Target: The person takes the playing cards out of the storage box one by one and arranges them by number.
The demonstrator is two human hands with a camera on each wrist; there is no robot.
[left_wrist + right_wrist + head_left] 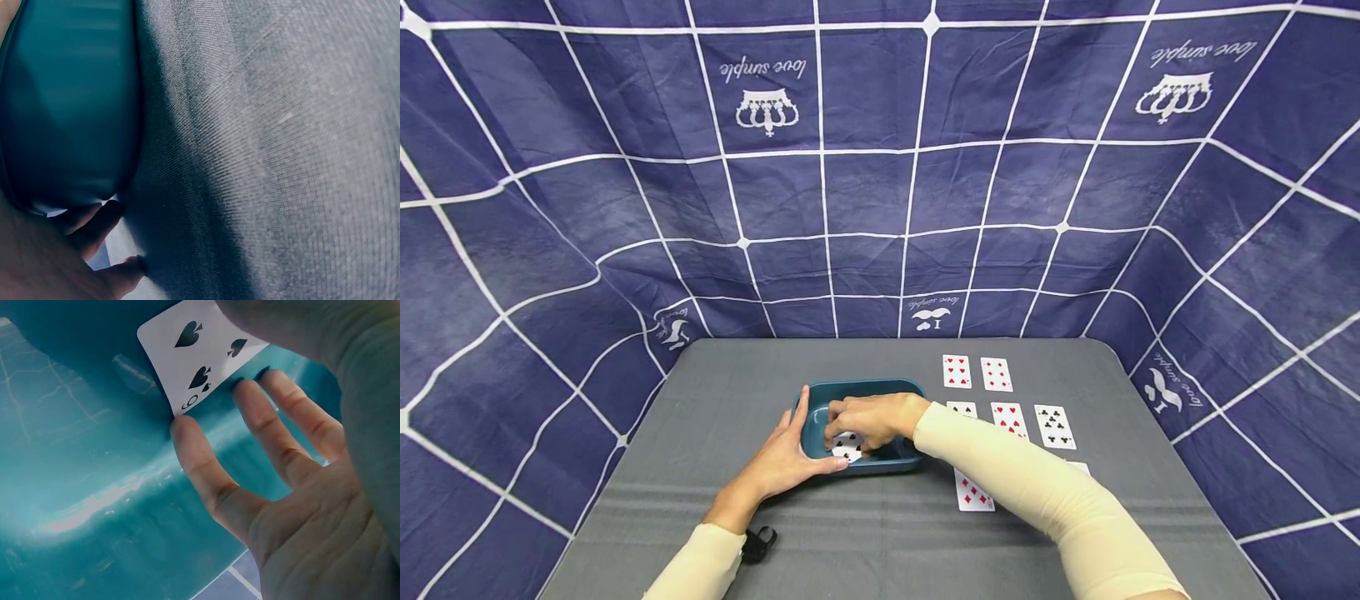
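Observation:
A dark teal plastic bin (880, 468) sits on the table, its left end held by my left hand (790, 450). The thumb lies along the near rim and the fingers spread around the end. In the left wrist view, fingers (100, 228) of this hand show beside the bin's rounded end. My right hand (872, 417) reaches down inside the bin, at a white playing card (194, 350) with black spades. Its thumb overlaps the card and the index fingertip meets one corner, pinching it. The other fingers stand apart from the card. Part of the card is hidden under the hand.
Several face-up cards lie in rows to the right of the bin, among them a hearts card (957, 372), a diamonds card (997, 375) and a clubs card (1055, 427). The right sleeve (1022, 475) covers some. A black strap (760, 543) lies by the left sleeve.

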